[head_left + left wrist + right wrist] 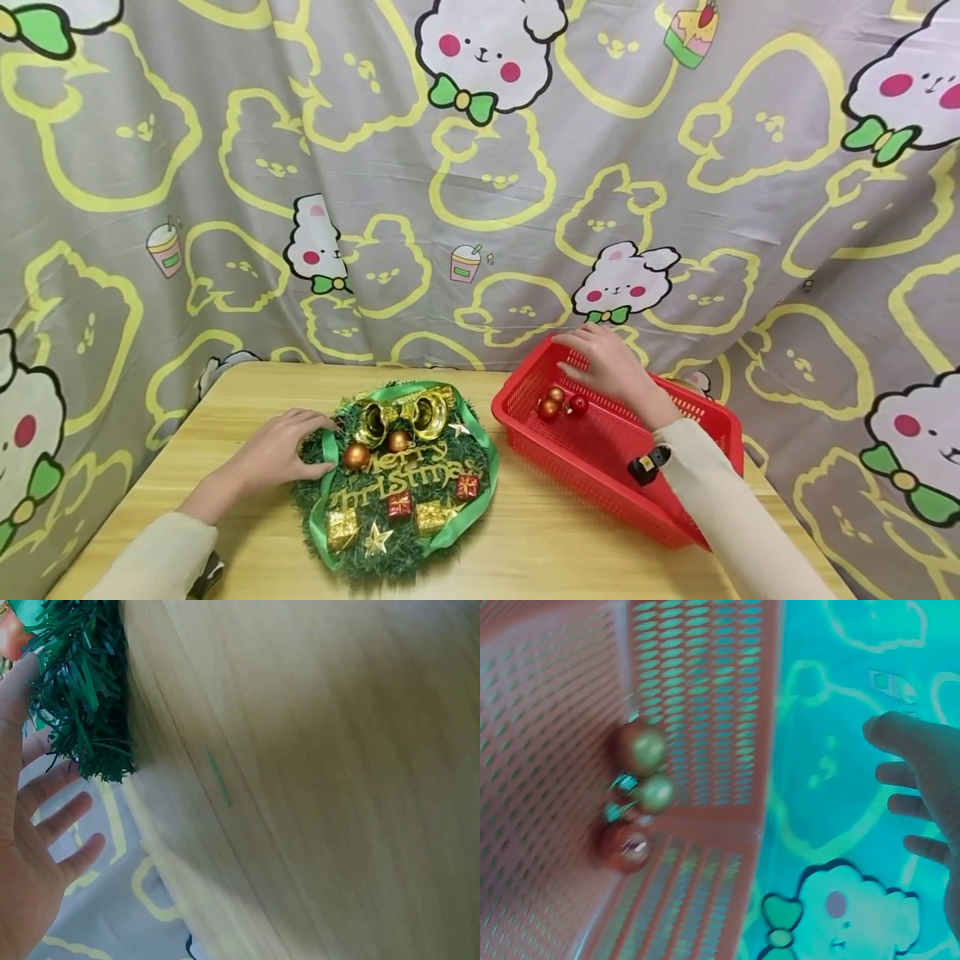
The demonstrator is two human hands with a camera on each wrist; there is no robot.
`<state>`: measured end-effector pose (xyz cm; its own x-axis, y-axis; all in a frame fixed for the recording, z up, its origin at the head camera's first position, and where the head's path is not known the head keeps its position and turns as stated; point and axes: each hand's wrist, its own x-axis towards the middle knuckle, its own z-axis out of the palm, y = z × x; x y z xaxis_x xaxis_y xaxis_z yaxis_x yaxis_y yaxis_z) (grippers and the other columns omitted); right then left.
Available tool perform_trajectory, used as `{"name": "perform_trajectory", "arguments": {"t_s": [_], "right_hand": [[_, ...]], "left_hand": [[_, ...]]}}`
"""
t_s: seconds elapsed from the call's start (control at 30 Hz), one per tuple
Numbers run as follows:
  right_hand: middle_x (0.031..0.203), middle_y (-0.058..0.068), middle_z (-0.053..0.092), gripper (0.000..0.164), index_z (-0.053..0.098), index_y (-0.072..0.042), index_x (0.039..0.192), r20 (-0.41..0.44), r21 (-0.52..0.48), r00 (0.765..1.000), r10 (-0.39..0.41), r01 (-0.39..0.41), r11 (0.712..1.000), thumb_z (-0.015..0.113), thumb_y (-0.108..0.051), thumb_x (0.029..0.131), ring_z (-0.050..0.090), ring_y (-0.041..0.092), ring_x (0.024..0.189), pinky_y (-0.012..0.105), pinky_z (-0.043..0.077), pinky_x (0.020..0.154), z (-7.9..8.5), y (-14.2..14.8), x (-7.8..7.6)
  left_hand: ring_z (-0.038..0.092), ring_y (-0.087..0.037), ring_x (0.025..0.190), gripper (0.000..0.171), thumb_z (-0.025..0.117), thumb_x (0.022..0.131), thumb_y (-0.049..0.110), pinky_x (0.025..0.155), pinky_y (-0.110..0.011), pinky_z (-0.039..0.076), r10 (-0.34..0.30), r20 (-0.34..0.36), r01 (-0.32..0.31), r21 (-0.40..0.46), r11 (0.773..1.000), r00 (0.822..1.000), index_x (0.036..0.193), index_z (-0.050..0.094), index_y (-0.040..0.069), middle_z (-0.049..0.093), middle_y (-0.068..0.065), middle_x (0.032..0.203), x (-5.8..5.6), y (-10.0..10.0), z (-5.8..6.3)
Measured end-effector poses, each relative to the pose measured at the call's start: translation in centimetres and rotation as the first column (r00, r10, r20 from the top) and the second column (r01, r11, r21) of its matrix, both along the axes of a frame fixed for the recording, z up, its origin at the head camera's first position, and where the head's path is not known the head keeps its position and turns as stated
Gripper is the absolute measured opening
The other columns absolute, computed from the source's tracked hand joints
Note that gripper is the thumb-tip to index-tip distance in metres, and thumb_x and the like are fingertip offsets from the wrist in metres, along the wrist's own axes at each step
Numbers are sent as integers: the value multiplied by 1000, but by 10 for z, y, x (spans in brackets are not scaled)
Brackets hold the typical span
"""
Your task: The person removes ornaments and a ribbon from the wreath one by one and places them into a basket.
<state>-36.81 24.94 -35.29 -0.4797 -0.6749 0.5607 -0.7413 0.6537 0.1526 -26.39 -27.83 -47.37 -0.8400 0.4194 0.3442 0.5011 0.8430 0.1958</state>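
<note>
We are seeing the left hand (pixel 288 450) resting at the left edge of the green wreath (pixel 390 568). Its fingers are spreading loosely, wide from the thumb, and touching the leafy edge. The right hand (pixel 600 367) is hanging over the far rim of the red basket (pixel 592 492), to the right of the wreath and a bit farther back. Its fingers are bending a little, with a wide gap by the thumb, and they are holding nothing. Both arms are coming in from the near side of the wreath, wearing pale sleeves (pixel 720 492).

The wreath is lying flat on the wooden tabletop (pixel 262 392). On it we are reading "Merry" in gold letters (pixel 416 477) and, under that, "Christmas", though its ends are hard to see.

We are counting two gold bells (pixel 428 417), two shiny copper balls (pixel 356 456), two red gift boxes (pixel 400 505), two gold gift boxes (pixel 343 530) and at least two stars (pixel 377 539) on the wreath. A green ribbon (pixel 491 467) is going around it. In the basket, three more balls are sitting close together: two orange balls (pixel 550 408) and one red ball (pixel 578 404). Behind the wreath, a bunny curtain (pixel 375 150) is hanging.
</note>
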Motion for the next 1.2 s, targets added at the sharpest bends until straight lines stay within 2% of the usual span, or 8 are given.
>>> {"name": "perform_trajectory", "arguments": {"t_s": [0.17,0.33,0.47,0.57,0.73,0.9,1.07,1.2], "right_hand": [[108,8,75,41,72,-10,122,20,-94,1000,12,-10,996,83,-21,84,64,26,95,43,56,81,17,-16,10],[114,8,75,42,72,-10,125,96,-197,994,44,-25,980,82,-20,85,63,23,102,42,57,84,31,-42,23],[117,6,75,41,72,-11,124,125,-256,987,102,-67,964,83,-21,85,62,22,106,42,56,88,37,-69,31],[114,4,75,40,73,-12,122,139,-286,978,155,-110,952,83,-22,85,61,20,103,39,56,86,35,-91,36],[113,2,76,38,74,-12,121,135,-291,957,257,-210,934,83,-21,86,63,18,103,34,57,89,22,-127,42],[116,2,76,37,74,-9,121,150,-273,929,339,-291,917,81,-21,87,66,19,107,32,57,94,0,-156,54],[117,1,76,38,72,-11,123,206,-236,909,363,-314,920,80,-24,88,66,16,110,29,55,98,-27,-178,67],[118,-2,75,37,72,-14,125,227,-162,898,377,-347,924,77,-26,90,65,14,111,29,54,100,-43,-195,76]], "left_hand": [[63,-37,118,55,85,75,51,100,-66,49,-2,5,2,6,1000,1000,120,70,22,70,-8,126,1,0,1],[63,-37,118,56,85,75,50,101,-66,49,-2,5,2,5,1000,1000,120,70,21,70,-9,126,1,0,1],[63,-38,118,56,85,75,50,101,-66,49,0,6,-1,2,1000,1000,120,70,21,70,-9,126,1,0,1],[63,-37,118,55,85,75,51,101,-66,49,3,1,-3,1,1000,1000,120,70,21,70,-9,126,0,0,0],[63,-37,118,54,85,75,49,100,-66,49,1,-2,-1,8,1000,1000,120,70,21,70,-8,126,1,0,-2],[63,-38,118,54,85,75,48,100,-66,49,-1,1,1,9,1000,1000,119,70,21,70,-8,125,1,1,-2],[63,-38,118,54,85,75,48,101,-65,49,-4,-2,4,8,1000,1000,119,70,20,70,-9,125,1,2,0],[63,-38,118,55,85,75,49,101,-66,49,-1,4,1,2,1000,1000,119,70,20,70,-9,125,1,2,1]]}}
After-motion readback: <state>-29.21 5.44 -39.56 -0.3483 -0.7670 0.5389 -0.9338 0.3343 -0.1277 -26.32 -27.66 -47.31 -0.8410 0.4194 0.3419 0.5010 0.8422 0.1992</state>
